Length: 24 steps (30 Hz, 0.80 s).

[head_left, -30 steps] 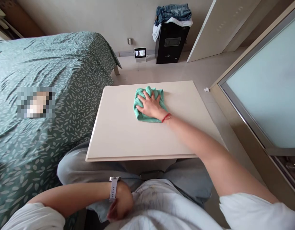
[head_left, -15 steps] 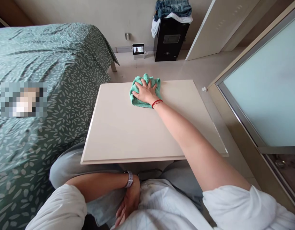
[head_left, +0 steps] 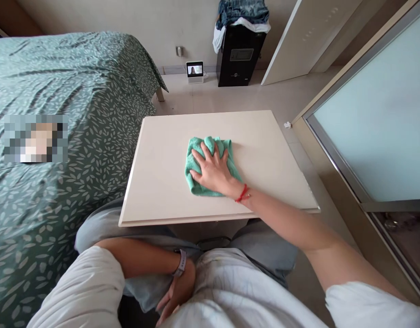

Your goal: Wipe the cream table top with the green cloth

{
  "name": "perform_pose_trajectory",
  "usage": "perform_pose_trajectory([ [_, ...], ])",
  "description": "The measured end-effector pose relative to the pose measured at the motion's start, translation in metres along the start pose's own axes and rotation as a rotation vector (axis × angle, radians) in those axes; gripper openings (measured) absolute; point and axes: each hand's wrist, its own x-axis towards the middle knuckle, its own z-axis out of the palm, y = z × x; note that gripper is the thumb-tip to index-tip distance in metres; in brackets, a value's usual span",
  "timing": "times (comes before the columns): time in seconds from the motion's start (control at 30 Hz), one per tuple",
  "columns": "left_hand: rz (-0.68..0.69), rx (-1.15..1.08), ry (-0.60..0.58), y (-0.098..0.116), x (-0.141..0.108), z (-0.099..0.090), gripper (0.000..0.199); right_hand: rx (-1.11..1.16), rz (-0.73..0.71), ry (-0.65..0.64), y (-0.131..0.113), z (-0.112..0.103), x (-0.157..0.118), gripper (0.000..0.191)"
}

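A green cloth [head_left: 196, 183] lies on a cream tabletop [head_left: 155, 182], near its middle. My right hand [head_left: 213, 169] rests flat on the cloth with its fingers spread, pressing it against the surface; a red string bracelet circles that wrist. Below the table's near edge, my left hand [head_left: 178, 289] lies in my lap against my leg. It wears a watch with a pale strap [head_left: 181, 264], and its fingers are partly apart with nothing seen in them.
A bed with a green leaf-patterned cover [head_left: 93, 114] is on the left. Beyond the table stand a small screen [head_left: 195, 70] and a black cabinet [head_left: 239, 59] with folded jeans on top. A sliding glass panel [head_left: 376, 109] is at the right.
My right hand and the green cloth have moved from the table's far edge toward me, to the middle. My left hand has stayed in my lap.
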Motion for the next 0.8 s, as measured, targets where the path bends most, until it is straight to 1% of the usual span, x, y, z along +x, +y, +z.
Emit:
perform_pose_trajectory([
  [0.07, -0.040, 0.028, 0.000, -0.025, -0.017, 0.015, 0.065, 0.010, -0.022, -0.005, -0.010, 0.008, -0.033, 0.085],
  [0.1, -0.078, 0.062, 0.027, -0.036, -0.026, 0.023, 0.071, 0.017, -0.030, -0.012, -0.015, 0.012, -0.049, 0.085],
  [0.13, -0.160, 0.163, 0.142, -0.046, -0.036, 0.031, 0.076, 0.023, -0.038, -0.019, -0.020, 0.016, -0.064, 0.086],
  [0.17, -0.267, 0.299, 0.311, -0.053, -0.046, 0.039, 0.081, 0.030, -0.047, -0.026, -0.025, 0.019, -0.077, 0.087],
  [0.2, -0.392, 0.450, 0.485, -0.057, -0.056, 0.046, 0.087, 0.035, -0.059, -0.034, -0.029, 0.022, -0.089, 0.087],
  [0.23, -0.551, 0.570, 0.565, -0.058, -0.065, 0.052, 0.097, 0.039, -0.072, -0.039, -0.032, 0.025, -0.098, 0.088],
  [0.3, -0.672, 0.709, 0.605, -0.056, -0.080, 0.061, 0.113, 0.041, -0.101, -0.050, -0.037, 0.026, -0.107, 0.090],
  [0.37, -0.696, 0.690, 0.666, -0.052, -0.090, 0.065, 0.118, 0.040, -0.134, -0.071, -0.039, 0.024, -0.104, 0.092],
  [0.43, -0.774, 0.617, 0.829, -0.050, -0.096, 0.066, 0.120, 0.039, -0.161, -0.099, -0.039, 0.019, -0.090, 0.094],
  [0.47, -0.776, 0.573, 0.853, -0.050, -0.098, 0.066, 0.120, 0.037, -0.168, -0.112, -0.039, 0.016, -0.079, 0.094],
  [0.5, -0.737, 0.534, 0.837, -0.051, -0.099, 0.066, 0.121, 0.034, -0.168, -0.119, -0.039, 0.013, -0.066, 0.093],
  [0.57, -0.715, 0.500, 0.819, -0.052, -0.102, 0.066, 0.120, 0.030, -0.149, -0.121, -0.039, 0.007, -0.035, 0.091],
  [0.63, -0.767, 0.497, 0.835, -0.054, -0.105, 0.067, 0.119, 0.033, -0.115, -0.112, -0.039, 0.001, -0.001, 0.089],
  [0.67, -0.787, 0.514, 0.822, -0.054, -0.107, 0.068, 0.118, 0.038, -0.099, -0.107, -0.040, -0.001, 0.017, 0.088],
  [0.77, -0.759, 0.618, 0.688, -0.055, -0.112, 0.071, 0.118, 0.045, -0.061, -0.091, -0.038, -0.007, 0.068, 0.087],
  [0.8, -0.755, 0.638, 0.661, -0.054, -0.112, 0.072, 0.117, 0.045, -0.050, -0.088, -0.036, -0.009, 0.085, 0.086],
])
